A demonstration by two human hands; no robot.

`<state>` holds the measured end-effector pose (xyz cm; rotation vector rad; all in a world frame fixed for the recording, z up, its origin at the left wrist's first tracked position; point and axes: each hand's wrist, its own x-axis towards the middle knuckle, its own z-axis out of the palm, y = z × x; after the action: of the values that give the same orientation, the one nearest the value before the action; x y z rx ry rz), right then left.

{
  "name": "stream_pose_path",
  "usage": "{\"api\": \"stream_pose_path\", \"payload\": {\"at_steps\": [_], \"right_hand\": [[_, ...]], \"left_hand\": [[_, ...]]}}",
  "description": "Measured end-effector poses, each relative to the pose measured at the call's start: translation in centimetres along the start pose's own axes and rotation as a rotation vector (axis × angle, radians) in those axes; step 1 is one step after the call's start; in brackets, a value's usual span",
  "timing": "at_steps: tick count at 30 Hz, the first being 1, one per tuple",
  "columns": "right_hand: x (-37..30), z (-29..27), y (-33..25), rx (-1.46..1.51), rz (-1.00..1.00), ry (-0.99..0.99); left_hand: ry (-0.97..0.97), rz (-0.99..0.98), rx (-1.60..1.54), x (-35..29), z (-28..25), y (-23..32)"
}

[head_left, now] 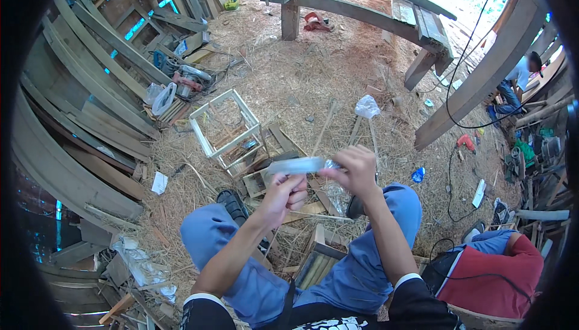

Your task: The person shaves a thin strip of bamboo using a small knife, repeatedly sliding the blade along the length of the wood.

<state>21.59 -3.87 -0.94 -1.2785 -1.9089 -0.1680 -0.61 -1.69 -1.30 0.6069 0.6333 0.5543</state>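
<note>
I sit with both knees in blue trousers over a floor of wood shavings. My left hand grips the near end of a flat grey strip that lies crosswise in front of me. My right hand pinches the strip's right end together with a crumpled clear plastic bag that hangs down below the fingers. A small open wooden box frame stands on the shavings just beyond my left hand.
Curved planks are stacked along the left. A heavy timber bench stands at the back, a slanted beam at the right. Power tools lie at the left, a red drill and cables at the right. A seated person in red is beside me; another person is farther off.
</note>
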Motion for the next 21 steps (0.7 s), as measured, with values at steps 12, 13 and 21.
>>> {"api": "stream_pose_path", "payload": {"at_steps": [12,13,21], "right_hand": [[-1.2,1.0,-0.4,0.000,0.139,0.046],[-1.2,1.7,-1.0,0.108,0.067,0.033],[0.2,2.0,-0.3,0.126,0.009,0.006]], "left_hand": [[0.002,0.124,0.026,-0.5,-0.5,0.5],[-0.004,0.124,0.058,-0.5,-0.5,0.4],[0.026,0.092,0.083,-0.4,0.8,0.8]]}}
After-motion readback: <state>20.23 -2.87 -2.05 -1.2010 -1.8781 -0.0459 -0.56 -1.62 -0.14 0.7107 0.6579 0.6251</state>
